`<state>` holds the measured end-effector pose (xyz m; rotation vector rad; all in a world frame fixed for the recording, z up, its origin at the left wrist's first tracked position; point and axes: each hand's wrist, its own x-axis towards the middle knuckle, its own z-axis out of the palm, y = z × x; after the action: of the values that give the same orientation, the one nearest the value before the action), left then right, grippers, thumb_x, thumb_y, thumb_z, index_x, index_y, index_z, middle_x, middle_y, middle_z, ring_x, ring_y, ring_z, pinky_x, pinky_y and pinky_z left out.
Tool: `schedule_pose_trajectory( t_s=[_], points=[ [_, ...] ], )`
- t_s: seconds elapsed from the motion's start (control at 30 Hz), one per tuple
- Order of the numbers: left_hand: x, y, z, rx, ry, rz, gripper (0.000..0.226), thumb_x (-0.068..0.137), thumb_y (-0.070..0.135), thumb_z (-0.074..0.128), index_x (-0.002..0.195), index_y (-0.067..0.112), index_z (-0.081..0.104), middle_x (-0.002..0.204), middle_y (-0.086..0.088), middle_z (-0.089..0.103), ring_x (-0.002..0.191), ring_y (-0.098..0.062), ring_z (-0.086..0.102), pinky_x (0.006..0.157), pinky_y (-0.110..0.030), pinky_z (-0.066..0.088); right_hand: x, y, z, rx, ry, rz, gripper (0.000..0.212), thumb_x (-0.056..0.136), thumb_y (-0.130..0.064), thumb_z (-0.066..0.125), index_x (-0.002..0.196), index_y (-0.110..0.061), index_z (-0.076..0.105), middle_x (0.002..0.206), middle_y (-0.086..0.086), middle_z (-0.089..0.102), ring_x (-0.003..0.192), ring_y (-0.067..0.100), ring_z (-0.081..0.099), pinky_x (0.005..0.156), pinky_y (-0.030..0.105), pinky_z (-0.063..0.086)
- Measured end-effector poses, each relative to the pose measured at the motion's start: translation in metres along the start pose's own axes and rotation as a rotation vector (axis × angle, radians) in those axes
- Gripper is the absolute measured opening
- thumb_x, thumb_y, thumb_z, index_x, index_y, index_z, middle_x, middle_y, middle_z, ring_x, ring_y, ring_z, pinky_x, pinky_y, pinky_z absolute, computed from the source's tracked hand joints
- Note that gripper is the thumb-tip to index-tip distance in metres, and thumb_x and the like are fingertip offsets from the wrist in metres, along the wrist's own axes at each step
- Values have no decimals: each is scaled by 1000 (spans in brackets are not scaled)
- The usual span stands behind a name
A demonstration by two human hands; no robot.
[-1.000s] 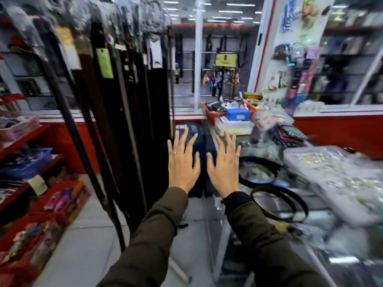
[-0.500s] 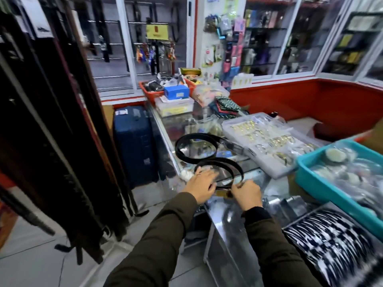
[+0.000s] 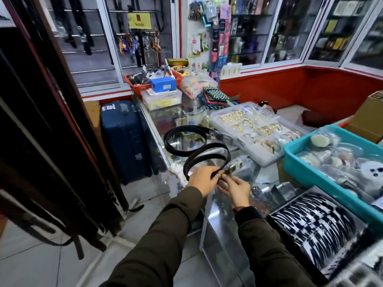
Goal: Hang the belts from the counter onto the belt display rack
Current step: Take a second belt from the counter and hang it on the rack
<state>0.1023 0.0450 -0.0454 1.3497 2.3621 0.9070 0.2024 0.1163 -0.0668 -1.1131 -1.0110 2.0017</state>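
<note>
Two black belts lie looped on the glass counter [image 3: 157,121]. The near belt [image 3: 207,154] is lifted at its buckle end, where my left hand [image 3: 204,180] grips the strap. My right hand [image 3: 237,188] pinches the same belt at its buckle and tag, just right of my left hand. The far belt [image 3: 182,132] rests in a round loop behind it, untouched. The belt display rack [image 3: 41,141], full of hanging dark belts, stands at the left, well apart from both hands.
A clear tray of gold bangles [image 3: 248,131] and a teal bin [image 3: 306,170] crowd the counter at right. Black-and-white hoops [image 3: 315,224] sit at the near right. A blue suitcase [image 3: 124,139] stands on the floor between rack and counter. Baskets and boxes fill the counter's far end.
I have turned from the rack to the counter. Both hands went from open and raised to closing on the near belt, whose buckle end has lifted off the glass.
</note>
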Motion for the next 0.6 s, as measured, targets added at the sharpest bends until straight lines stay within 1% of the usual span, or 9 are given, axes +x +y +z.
schedule_pose_trajectory(
  t_s=[0.03,0.1,0.2,0.3,0.37,0.43,0.5,0.57,0.6],
  points=[
    [-1,1,-4,-64,51,-11,36,101,35,54,131,19,66,125,-6,73,117,-25,65,94,-37,53,-1,-3,2,-11,-1,-55,34,90,-3,68,121,10,62,106,26,71,83,27,72,62,24,63],
    [-3,2,-15,-191,170,-11,36,100,34,58,130,18,67,127,-4,72,120,-21,65,98,-35,53,-4,-13,13,-34,-36,-160,32,86,-7,74,115,5,66,99,20,75,79,24,75,62,26,62],
    [-7,1,-36,-331,346,-11,34,99,33,60,127,16,70,123,-4,74,117,-18,67,100,-34,54,-9,-26,38,-93,-110,-305,33,83,-9,78,110,6,69,93,19,76,83,29,74,67,32,60],
    [-16,-6,-61,-381,501,-32,35,98,29,62,127,12,69,124,-8,73,117,-19,67,100,-33,54,-17,-32,70,-163,-205,-407,33,83,-11,78,112,5,70,97,24,75,84,29,74,72,36,61],
    [-23,-13,-78,-398,596,-47,36,98,25,62,130,9,67,127,-10,71,119,-20,66,102,-33,53,-22,-33,92,-216,-271,-476,30,84,-12,78,110,2,72,94,22,76,86,31,75,77,39,62],
    [-34,-22,-94,-396,673,-51,37,100,22,59,134,7,63,133,-12,68,124,-21,62,105,-32,50,-30,-30,116,-263,-324,-535,28,83,-15,79,107,-2,74,94,17,77,90,30,76,81,39,62],
    [-47,-31,-109,-342,704,-51,39,104,22,52,140,8,57,138,-12,63,129,-24,58,108,-34,48,-38,-25,140,-326,-354,-602,27,81,-19,81,105,-6,76,100,12,76,97,27,74,84,39,61],
    [-58,-39,-120,-219,747,-67,40,107,23,44,143,10,53,141,-11,59,129,-26,56,108,-34,45,-47,-19,162,-370,-399,-661,28,81,-21,81,105,-7,76,110,10,71,101,22,71,86,35,60],
    [-65,-43,-124,-135,786,-99,41,108,25,40,145,13,50,148,-10,52,133,-27,51,109,-33,41,-52,-16,172,-372,-435,-676,29,81,-22,82,105,-8,76,113,8,67,101,17,70,86,30,59]
  ],
)
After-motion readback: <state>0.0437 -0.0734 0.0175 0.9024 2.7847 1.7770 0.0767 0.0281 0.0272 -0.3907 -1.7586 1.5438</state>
